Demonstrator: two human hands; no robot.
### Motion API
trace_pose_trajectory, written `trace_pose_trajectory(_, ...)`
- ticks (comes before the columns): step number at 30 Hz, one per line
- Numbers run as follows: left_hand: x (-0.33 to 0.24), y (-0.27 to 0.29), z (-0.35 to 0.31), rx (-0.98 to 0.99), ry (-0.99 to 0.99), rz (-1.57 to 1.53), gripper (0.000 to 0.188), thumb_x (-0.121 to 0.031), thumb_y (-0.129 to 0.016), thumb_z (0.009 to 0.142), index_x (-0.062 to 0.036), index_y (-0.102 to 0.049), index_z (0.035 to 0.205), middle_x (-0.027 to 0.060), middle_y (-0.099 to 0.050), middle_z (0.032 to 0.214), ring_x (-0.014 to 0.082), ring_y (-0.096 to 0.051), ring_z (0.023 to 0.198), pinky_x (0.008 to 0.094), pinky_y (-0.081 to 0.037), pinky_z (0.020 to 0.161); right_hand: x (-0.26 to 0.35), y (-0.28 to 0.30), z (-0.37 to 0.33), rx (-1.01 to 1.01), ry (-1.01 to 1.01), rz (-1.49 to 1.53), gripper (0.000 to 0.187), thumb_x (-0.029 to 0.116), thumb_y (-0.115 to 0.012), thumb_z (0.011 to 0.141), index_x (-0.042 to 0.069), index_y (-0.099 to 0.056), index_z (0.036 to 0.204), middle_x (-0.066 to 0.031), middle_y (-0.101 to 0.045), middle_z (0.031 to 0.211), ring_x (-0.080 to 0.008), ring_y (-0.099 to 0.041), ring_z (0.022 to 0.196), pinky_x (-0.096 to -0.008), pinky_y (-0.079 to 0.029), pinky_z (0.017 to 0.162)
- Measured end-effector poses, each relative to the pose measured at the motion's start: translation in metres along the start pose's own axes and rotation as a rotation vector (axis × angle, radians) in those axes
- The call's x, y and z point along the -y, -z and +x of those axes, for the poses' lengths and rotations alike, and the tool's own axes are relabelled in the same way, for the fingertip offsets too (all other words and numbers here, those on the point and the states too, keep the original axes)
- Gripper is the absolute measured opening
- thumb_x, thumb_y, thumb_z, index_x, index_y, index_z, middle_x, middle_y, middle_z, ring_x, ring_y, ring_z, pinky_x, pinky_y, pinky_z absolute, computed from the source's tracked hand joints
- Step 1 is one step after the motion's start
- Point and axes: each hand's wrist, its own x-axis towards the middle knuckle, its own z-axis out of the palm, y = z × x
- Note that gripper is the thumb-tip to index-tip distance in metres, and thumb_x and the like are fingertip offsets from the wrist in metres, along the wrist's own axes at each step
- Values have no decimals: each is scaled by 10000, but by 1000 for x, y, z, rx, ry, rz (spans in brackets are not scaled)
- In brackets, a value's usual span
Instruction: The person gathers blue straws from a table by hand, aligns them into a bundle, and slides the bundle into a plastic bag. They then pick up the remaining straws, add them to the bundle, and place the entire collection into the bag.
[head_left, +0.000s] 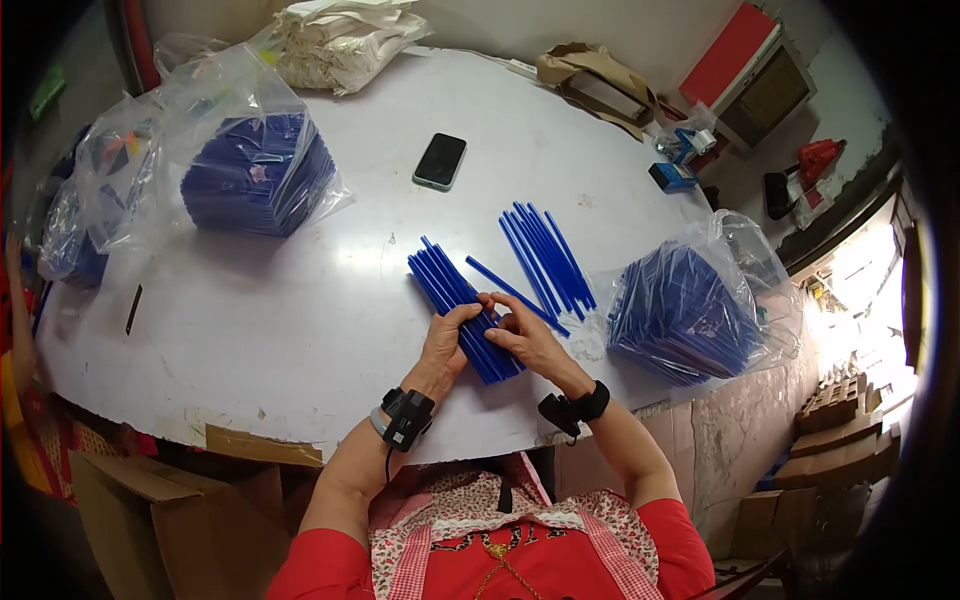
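Left fingers [461,314]: clasping blue rod bundle [441,279], ends jutting beyond | right fingers [506,339]: against its right side; grip unclear

The single view looks steeply down from the person's head; it faces forward across the table [250,340], close above the left hand [443,345] and right hand [532,343] around its middle; its fisheye reach runs from chest [560,570] to wall [500,22], corners dark.

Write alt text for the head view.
A person's left hand grips a bundle of blue sticks at a white table, the right hand touching the bundle. More sticks lie loose beyond; farther back is a phone, with clear plastic bags of blue pieces on both sides.
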Motion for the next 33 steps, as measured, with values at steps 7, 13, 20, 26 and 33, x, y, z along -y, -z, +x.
trace_pose_trajectory(7,-2,-9,-9,-3,-17,78,220,-4,-636,771,4,-634,991,96,-670,902,199,-663,790,340,-581,742,-8,2,2,-28,49,27,563,53,-626,841,91,-433,1368,33,-440,721,-49,-415,644,-204,-365,591)
trace_pose_trajectory(13,2,-6,-4,-41,-47,47,286,10,-628,785,-23,-576,1065,83,-657,919,189,-662,767,328,-586,700,-24,7,8,-192,144,-44,519,89,-576,839,77,-468,1346,-18,-491,664,-120,-468,592,-258,-404,582)
trace_pose_trajectory(20,3,-3,-1,-23,-50,5,322,13,-636,809,-55,-517,1101,81,-642,891,193,-660,750,324,-586,682,-23,47,26,-566,423,-872,444,126,-632,842,57,-521,1266,-33,-485,689,-115,-476,616,-257,-413,582)
trace_pose_trajectory(26,1,-1,-1,-34,-44,-61,281,-14,-655,831,-51,-543,1086,81,-646,885,199,-663,741,320,-586,680,-9,2,8,-141,47,-420,422,207,-664,858,24,-533,1215,-35,-513,709,-96,-490,635,-252,-420,583)
trace_pose_trajectory(33,2,-6,-2,-45,-47,-13,226,-35,-680,828,-41,-582,1031,80,-655,883,194,-665,762,313,-585,689,-16,0,5,-80,32,-127,418,269,-626,873,21,-531,1195,-152,-643,811,-244,-641,712,-358,-469,590)
